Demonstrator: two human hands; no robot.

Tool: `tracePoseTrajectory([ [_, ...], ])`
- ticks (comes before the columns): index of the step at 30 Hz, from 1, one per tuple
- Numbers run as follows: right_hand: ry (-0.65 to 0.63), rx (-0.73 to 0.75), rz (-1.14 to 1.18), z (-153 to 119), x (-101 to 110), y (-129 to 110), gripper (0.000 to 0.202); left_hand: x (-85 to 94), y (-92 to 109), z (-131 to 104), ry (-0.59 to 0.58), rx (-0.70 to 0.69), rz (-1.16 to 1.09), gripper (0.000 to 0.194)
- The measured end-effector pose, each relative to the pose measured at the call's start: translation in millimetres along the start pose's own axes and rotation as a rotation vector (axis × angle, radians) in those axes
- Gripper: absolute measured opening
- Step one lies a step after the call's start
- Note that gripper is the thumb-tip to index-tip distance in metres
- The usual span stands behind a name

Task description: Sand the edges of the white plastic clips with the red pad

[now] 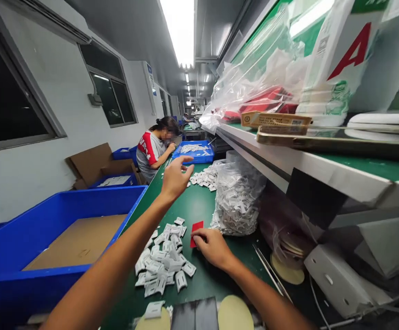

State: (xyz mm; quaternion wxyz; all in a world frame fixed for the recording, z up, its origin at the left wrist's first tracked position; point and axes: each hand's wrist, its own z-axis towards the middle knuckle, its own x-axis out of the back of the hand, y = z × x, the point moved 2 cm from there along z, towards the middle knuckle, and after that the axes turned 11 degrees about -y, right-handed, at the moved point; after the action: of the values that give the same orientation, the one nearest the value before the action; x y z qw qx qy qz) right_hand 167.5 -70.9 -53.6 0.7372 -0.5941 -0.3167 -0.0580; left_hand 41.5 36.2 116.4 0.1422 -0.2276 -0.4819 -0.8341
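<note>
My left hand (176,178) is raised over the far part of the green table (199,206), thumb and fingers apart, with nothing visible in it. My right hand (212,245) rests low over the table, its fingers curled on the edge of a small red card (196,231). Left of that card lies a loose heap of small white slotted plastic pieces (165,261). One separate white piece (154,310) sits at the near edge, on a round yellowish pad (160,321). Beyond my left hand, more white pieces (204,178) are spread out.
A clear bag (239,197) full of white pieces stands at right, beneath a loaded shelf (364,183). A large blue bin (62,197) is on the left. Metal tweezers (271,270) lie right. A co-worker (153,151) sits further back beside a blue tray (199,158).
</note>
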Motion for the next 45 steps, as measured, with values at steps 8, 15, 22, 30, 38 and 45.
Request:
tracePoseTrajectory([
  [8, 0.005, 0.028, -0.042, -4.8, 1.6, -5.7, 0.030, 41.8, -140.8, -137.6, -0.133, 0.292, 0.335, 0.027],
  [15, -0.009, -0.040, -0.102, -9.1, 8.2, -7.2, 0.035, 7.3, -144.9, -137.9, -0.277, 0.211, 0.357, 0.042],
  [22, -0.066, -0.054, -0.129, -17.1, 1.0, -19.0, 0.035, -4.1, -155.5, -144.2, -0.243, 0.220, 0.296, 0.024],
  [30, -0.110, -0.040, -0.135, -16.9, -5.8, -18.4, 0.034, 11.8, -144.1, -143.0, 0.006, 0.181, 0.027, 0.019],
  [38, 0.100, -0.111, 0.280, -10.8, 0.5, -10.0, 0.040, -0.6, -111.3, -159.8, -0.041, 0.155, -0.241, 0.040],
  [45, -0.039, -0.122, 0.646, -16.5, 1.8, -30.8, 0.049, -11.7, -82.8, -178.3, -0.178, 0.079, -0.169, 0.046],
])
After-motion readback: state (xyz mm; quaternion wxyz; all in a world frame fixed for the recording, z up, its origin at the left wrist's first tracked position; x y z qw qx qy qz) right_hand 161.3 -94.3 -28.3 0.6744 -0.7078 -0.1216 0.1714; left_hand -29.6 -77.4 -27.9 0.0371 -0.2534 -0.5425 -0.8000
